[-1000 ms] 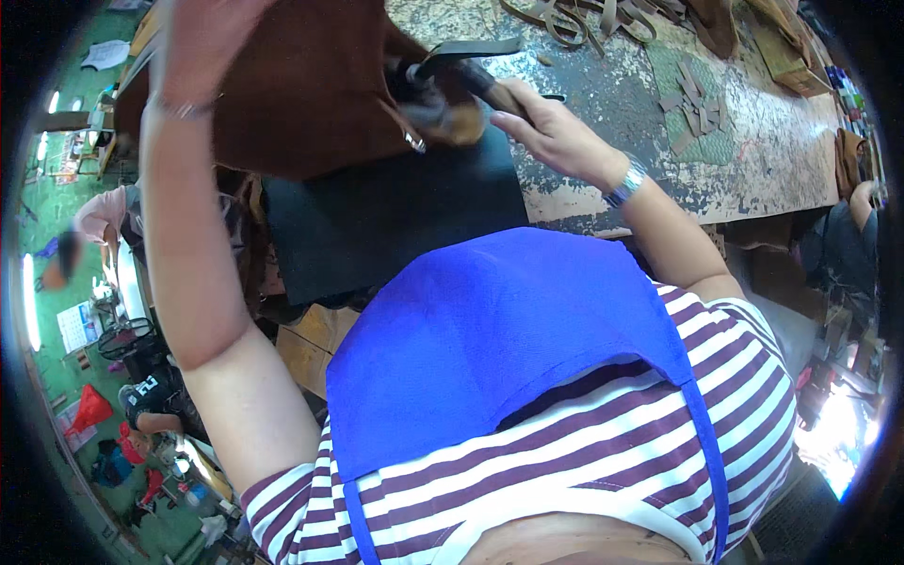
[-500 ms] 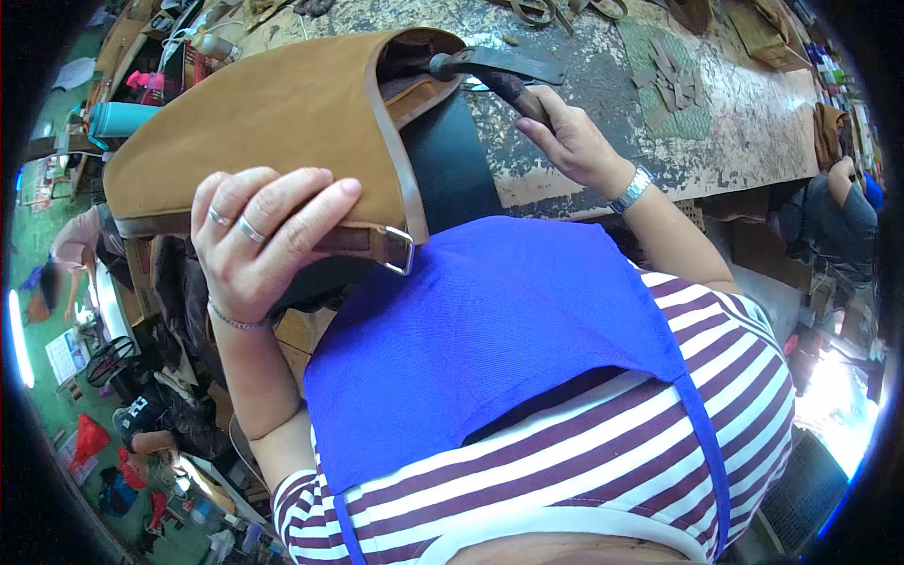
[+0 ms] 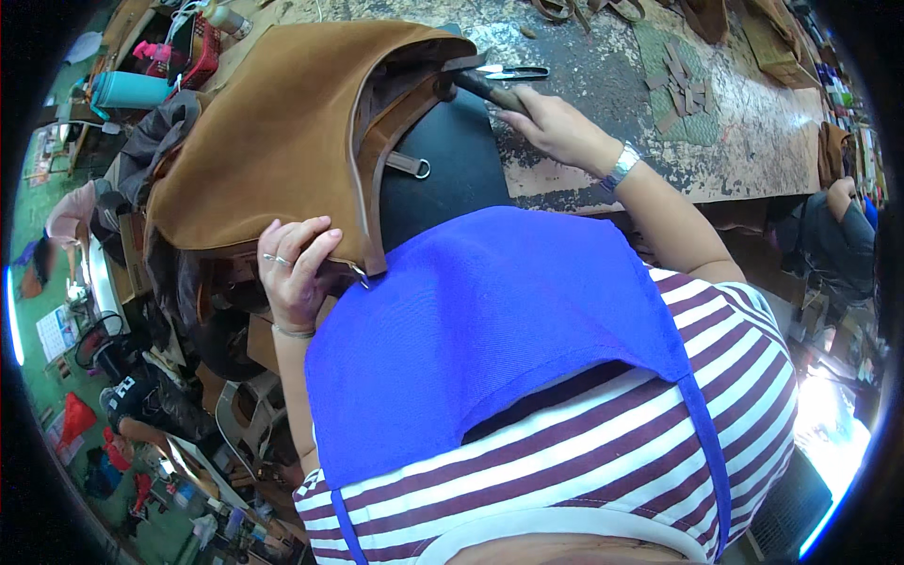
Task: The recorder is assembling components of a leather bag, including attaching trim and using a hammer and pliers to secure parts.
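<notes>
A brown bag with darker edge binding lies on its side over a dark board, its mouth facing right. My left hand grips the near lower edge of the bag, fingers on top, close to a metal ring. Another ring on a leather tab shows at the inner far side of the mouth. My right hand is closed round the handle of a hammer. The hammer's head is at the far corner of the bag's mouth; whether it touches the leather I cannot tell.
Thread snips lie on the worn tabletop beyond the hammer. Leather strips rest on a green mat farther right. A turquoise bottle and a red basket stand at far left. Another person is at lower left.
The bag has turned and tipped so its mouth and an inner ring tab show. My left hand has shifted right and nearer; the hammer has swung down toward the bag's mouth.
</notes>
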Demonstrator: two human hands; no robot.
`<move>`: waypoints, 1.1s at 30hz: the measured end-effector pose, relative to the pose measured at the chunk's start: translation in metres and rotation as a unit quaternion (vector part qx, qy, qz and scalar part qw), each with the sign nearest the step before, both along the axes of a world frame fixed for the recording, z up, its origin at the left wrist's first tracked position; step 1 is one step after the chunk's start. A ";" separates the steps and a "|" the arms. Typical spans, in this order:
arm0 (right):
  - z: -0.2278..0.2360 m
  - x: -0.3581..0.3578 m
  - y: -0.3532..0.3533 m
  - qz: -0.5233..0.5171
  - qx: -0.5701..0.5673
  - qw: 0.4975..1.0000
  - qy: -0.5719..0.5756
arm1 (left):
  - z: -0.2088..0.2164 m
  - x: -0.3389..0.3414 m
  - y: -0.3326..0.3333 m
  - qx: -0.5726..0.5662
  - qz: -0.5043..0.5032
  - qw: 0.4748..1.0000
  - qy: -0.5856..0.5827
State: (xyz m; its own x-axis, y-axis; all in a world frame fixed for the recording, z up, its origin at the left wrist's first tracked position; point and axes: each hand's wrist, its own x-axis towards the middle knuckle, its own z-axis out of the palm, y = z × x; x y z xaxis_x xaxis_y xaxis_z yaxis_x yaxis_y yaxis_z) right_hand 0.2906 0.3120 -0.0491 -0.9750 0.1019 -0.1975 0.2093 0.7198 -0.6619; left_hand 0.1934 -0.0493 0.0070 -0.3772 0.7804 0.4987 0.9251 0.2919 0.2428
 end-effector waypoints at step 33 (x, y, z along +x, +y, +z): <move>0.011 -0.031 -0.047 0.215 0.010 0.971 0.101 | -0.050 0.007 0.046 0.104 0.247 0.888 -0.374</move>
